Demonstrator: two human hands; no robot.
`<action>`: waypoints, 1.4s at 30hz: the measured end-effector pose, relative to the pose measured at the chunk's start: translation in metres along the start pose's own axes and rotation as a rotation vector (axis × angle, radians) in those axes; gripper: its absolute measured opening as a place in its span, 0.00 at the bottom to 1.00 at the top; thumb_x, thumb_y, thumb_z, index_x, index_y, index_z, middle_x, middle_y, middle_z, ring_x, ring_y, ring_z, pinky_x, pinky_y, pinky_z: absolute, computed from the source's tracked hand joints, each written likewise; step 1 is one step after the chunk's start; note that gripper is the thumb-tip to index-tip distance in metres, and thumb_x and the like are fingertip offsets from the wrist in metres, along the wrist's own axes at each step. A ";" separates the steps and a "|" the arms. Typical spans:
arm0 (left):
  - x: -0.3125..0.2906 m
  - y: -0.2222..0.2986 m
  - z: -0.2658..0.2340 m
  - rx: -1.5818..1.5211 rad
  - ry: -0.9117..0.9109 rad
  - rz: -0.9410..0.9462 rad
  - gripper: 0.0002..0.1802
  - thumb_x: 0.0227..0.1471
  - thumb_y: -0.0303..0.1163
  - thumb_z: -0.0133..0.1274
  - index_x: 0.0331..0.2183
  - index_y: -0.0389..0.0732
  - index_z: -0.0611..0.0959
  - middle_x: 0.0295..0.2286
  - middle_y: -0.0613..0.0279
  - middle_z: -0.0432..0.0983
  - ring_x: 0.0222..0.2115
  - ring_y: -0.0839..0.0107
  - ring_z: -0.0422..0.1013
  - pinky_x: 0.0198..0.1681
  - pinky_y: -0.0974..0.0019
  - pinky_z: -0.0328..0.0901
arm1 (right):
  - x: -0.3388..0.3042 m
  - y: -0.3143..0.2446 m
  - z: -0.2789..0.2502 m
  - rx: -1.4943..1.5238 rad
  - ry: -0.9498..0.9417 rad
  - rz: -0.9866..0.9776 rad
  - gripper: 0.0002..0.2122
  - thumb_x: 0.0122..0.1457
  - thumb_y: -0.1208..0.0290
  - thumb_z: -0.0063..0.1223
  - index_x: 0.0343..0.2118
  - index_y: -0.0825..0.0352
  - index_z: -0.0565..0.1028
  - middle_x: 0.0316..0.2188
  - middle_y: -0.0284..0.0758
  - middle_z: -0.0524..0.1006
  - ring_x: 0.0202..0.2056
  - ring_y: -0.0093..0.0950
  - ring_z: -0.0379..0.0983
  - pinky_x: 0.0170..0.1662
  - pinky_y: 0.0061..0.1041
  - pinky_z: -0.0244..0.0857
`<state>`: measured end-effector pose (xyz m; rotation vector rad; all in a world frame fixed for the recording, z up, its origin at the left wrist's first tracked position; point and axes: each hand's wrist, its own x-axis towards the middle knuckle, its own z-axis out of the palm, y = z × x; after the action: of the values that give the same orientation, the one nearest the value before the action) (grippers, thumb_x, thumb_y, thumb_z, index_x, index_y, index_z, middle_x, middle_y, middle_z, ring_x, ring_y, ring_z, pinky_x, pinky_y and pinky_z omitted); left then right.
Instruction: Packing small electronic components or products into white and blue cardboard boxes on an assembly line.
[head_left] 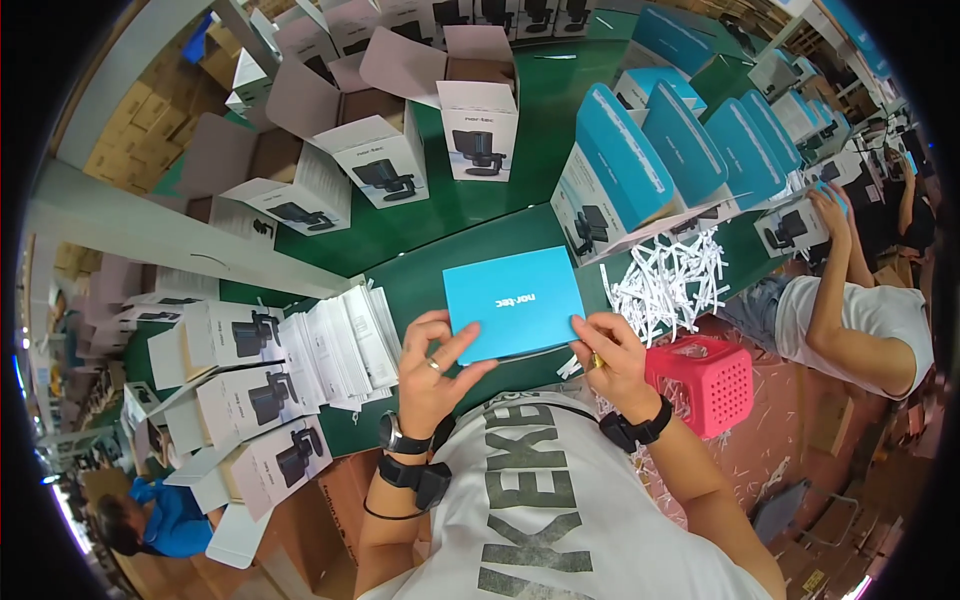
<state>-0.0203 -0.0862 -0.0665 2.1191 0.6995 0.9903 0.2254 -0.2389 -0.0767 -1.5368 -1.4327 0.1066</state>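
Note:
A blue cardboard box [515, 303] lies before me, close to the table's near edge. Only its rectangular blue top face shows, with white print upside down to me; its depth is hidden. At its lower left corner is my left hand [432, 370], thumb and fingertips against the edge. My right hand [613, 365] grips the lower right corner, its thumb on top and fingers curled beneath. To the left of the box sits a stack of folded white paper sheets [345, 345]. White paper shreds [668, 285] are heaped at the right.
Open white boxes [378, 155] with raised flaps line the back of the green table [430, 265]. More boxes [262, 395] stand left. Boxes with blue lids [625, 150] are at the back right. A pink plastic stool [705, 385] and another person [850, 320] are on the right.

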 end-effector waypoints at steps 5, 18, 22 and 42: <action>0.006 0.004 -0.011 0.287 -0.140 0.223 0.31 0.44 0.41 0.73 0.52 0.49 0.86 0.40 0.58 0.71 0.50 0.49 0.72 0.51 0.48 0.69 | 0.005 -0.006 -0.025 -0.249 -0.101 -0.123 0.23 0.48 0.77 0.72 0.51 0.64 0.83 0.43 0.38 0.77 0.31 0.29 0.73 0.32 0.25 0.68; 0.033 0.032 0.052 0.651 -0.470 0.212 0.49 0.51 0.52 0.66 0.69 0.48 0.67 0.70 0.38 0.51 0.69 0.32 0.49 0.69 0.36 0.49 | -0.001 0.015 0.012 -0.090 -0.126 -0.194 0.22 0.49 0.80 0.67 0.50 0.62 0.84 0.55 0.37 0.81 0.29 0.29 0.82 0.28 0.26 0.73; 0.048 0.037 0.033 0.506 -0.460 0.196 0.48 0.48 0.54 0.68 0.67 0.49 0.70 0.66 0.33 0.55 0.66 0.35 0.54 0.69 0.36 0.49 | 0.014 0.018 0.001 0.019 -0.216 -0.197 0.21 0.49 0.82 0.66 0.50 0.63 0.83 0.54 0.37 0.82 0.30 0.30 0.83 0.29 0.25 0.74; 0.287 -0.049 0.086 0.575 -0.060 0.240 0.46 0.32 0.59 0.74 0.56 0.54 0.83 0.53 0.35 0.68 0.57 0.38 0.62 0.67 0.35 0.48 | -0.063 0.062 -0.001 0.102 -0.149 0.556 0.10 0.63 0.80 0.54 0.44 0.69 0.83 0.38 0.46 0.84 0.38 0.40 0.83 0.42 0.31 0.75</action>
<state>0.2026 0.1143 -0.0191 2.7741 0.7800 0.9168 0.2514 -0.2779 -0.1517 -1.8319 -1.0548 0.6282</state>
